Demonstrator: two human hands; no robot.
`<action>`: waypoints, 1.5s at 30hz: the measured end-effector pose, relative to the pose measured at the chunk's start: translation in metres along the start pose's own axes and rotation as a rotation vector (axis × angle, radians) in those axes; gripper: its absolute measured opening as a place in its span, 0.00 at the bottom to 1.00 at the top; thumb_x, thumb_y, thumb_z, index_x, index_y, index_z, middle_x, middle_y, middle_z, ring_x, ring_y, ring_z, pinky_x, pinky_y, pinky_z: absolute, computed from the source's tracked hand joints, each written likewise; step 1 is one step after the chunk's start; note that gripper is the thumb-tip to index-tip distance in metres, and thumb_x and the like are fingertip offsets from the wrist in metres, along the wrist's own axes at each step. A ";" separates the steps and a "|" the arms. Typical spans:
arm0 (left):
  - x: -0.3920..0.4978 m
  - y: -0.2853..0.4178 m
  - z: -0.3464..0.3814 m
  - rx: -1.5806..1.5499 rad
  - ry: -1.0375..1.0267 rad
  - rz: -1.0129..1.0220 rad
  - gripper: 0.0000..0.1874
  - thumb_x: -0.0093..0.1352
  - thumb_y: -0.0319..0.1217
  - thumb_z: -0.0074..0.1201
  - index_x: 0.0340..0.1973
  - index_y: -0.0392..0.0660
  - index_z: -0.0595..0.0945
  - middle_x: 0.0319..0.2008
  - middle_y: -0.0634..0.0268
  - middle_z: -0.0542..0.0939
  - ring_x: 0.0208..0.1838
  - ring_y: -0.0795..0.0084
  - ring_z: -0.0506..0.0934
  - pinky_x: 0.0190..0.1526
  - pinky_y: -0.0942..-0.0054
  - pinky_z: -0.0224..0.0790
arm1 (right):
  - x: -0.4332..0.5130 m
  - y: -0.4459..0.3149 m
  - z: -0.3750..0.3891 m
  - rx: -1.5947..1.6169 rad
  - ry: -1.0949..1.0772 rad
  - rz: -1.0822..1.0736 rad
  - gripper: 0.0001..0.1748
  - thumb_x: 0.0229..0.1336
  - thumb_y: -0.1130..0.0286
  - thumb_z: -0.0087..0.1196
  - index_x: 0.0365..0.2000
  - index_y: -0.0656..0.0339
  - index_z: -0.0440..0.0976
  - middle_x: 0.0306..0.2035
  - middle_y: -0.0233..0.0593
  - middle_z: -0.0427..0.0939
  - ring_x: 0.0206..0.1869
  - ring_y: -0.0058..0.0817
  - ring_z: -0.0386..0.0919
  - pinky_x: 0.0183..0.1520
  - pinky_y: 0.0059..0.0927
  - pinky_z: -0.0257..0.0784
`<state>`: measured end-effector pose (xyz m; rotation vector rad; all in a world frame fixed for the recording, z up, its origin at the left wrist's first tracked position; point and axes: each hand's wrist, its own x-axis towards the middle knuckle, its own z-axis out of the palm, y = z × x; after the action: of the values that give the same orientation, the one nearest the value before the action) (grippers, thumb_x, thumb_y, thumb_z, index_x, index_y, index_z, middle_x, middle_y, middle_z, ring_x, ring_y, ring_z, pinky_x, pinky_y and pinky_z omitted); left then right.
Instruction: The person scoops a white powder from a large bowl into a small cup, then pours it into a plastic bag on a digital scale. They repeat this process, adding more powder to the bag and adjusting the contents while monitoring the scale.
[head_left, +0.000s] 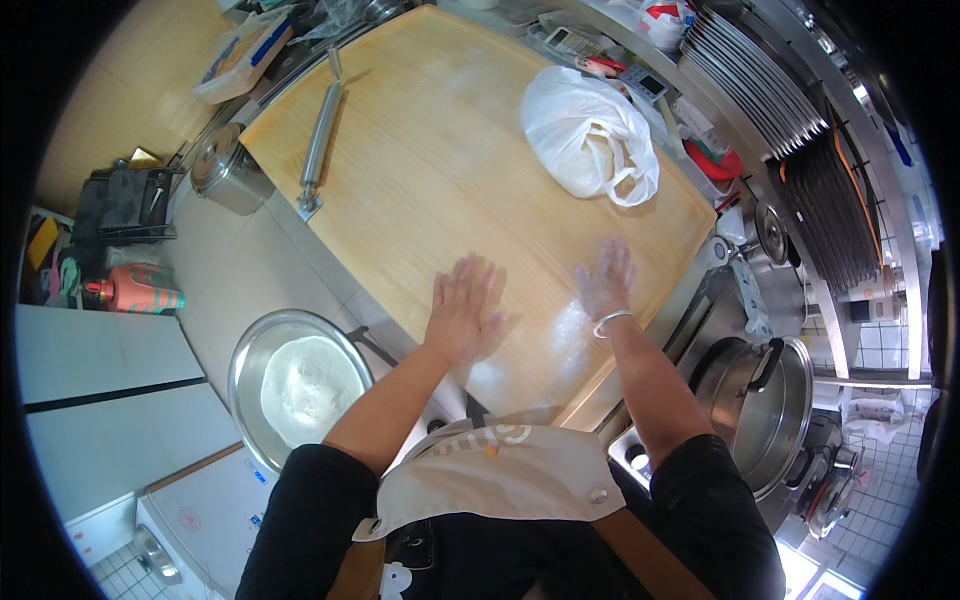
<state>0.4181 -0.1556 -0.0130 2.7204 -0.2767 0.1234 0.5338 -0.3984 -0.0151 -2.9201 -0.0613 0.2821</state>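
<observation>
Both my hands are spread palm down at the near part of a wooden board (420, 150). My left hand (459, 311) holds nothing, and its shadow falls on the wood to its right. My right hand (606, 281), slightly blurred, wears a white bracelet (611, 321) and is also without anything in it. Whether the palms touch the board I cannot tell. White flour (571, 330) is smeared between my hands and close to the board's near edge. Beyond my right hand lies a knotted white plastic bag (559, 120) with pale contents. A metal rolling pin (321, 139) rests along the left edge.
A steel bowl (241, 360) of flour (307, 390) stands at lower left. At right, a large steel pot (731, 405) sits on the stove side, below stacked metal trays (750, 82). A lidded canister (232, 169) and a plastic tub (244, 60) flank the board's left corner.
</observation>
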 end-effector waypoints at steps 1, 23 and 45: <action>-0.013 -0.002 0.000 -0.091 0.095 -0.125 0.36 0.67 0.49 0.39 0.65 0.41 0.56 0.68 0.47 0.49 0.71 0.51 0.46 0.68 0.51 0.33 | -0.009 0.004 0.004 -0.079 0.028 0.040 0.43 0.59 0.48 0.40 0.65 0.64 0.41 0.69 0.50 0.37 0.71 0.43 0.34 0.70 0.46 0.31; -0.147 -0.021 0.089 -2.551 0.261 0.013 0.23 0.73 0.40 0.32 0.56 0.36 0.65 0.57 0.56 0.68 0.62 0.58 0.64 0.64 0.61 0.55 | -0.219 -0.181 0.142 0.442 -0.112 -0.500 0.34 0.55 0.57 0.48 0.58 0.67 0.56 0.61 0.53 0.57 0.67 0.46 0.48 0.69 0.42 0.37; -0.371 -0.134 -0.150 -1.406 1.081 -0.639 0.28 0.72 0.48 0.29 0.61 0.43 0.60 0.57 0.54 0.67 0.60 0.63 0.65 0.65 0.58 0.48 | -0.303 -0.396 0.144 -0.188 -0.873 -0.841 0.38 0.61 0.49 0.38 0.66 0.55 0.44 0.68 0.44 0.45 0.71 0.38 0.41 0.68 0.49 0.34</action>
<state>0.0775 0.0899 0.0260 0.9953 0.5990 0.7893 0.2005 -0.0002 -0.0148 -2.3825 -1.4163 1.3630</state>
